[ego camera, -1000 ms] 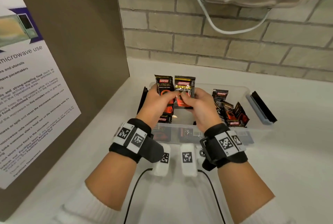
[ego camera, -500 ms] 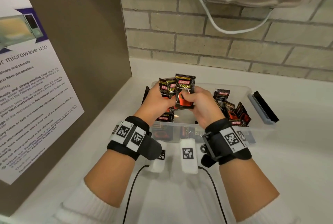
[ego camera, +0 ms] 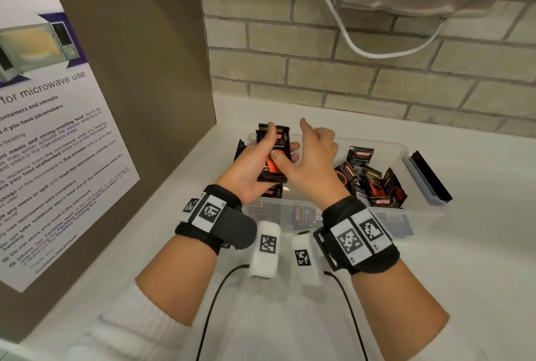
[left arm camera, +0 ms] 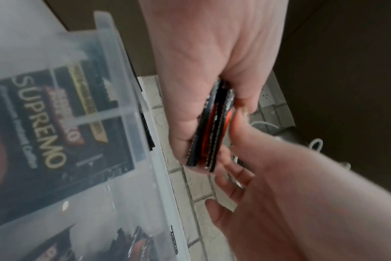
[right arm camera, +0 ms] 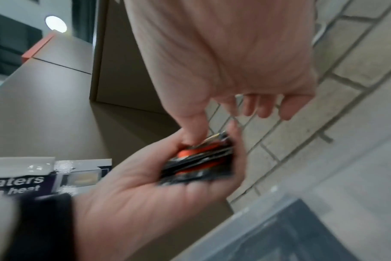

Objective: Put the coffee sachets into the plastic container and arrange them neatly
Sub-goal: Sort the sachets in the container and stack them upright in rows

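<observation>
My left hand (ego camera: 278,143) grips a small stack of black-and-orange coffee sachets (ego camera: 274,167) upright over the left end of the clear plastic container (ego camera: 406,148). The thumb of my right hand (ego camera: 304,145) presses on the face of the stack, while its fingers (ego camera: 303,123) spread straight and stay off it. The left wrist view shows the stack (left arm camera: 209,134) edge-on in my left hand (left arm camera: 212,79). The stack (right arm camera: 199,160) also shows in the right wrist view. Several loose sachets (ego camera: 368,183) lean untidily in the container's right end, and more lie against its near wall (ego camera: 301,215).
A tall brown cabinet side with a microwave notice (ego camera: 43,128) stands close on the left. A brick wall (ego camera: 348,79) runs behind, with a white cable (ego camera: 342,38) hanging over it. A grey-and-black latch flap (ego camera: 429,180) juts from the container's right end on the white counter (ego camera: 478,244).
Both hands were holding sachets side by side. Now the sachets sit as one stack in my left hand, and my right hand has opened its fingers, keeping only the thumb on it.
</observation>
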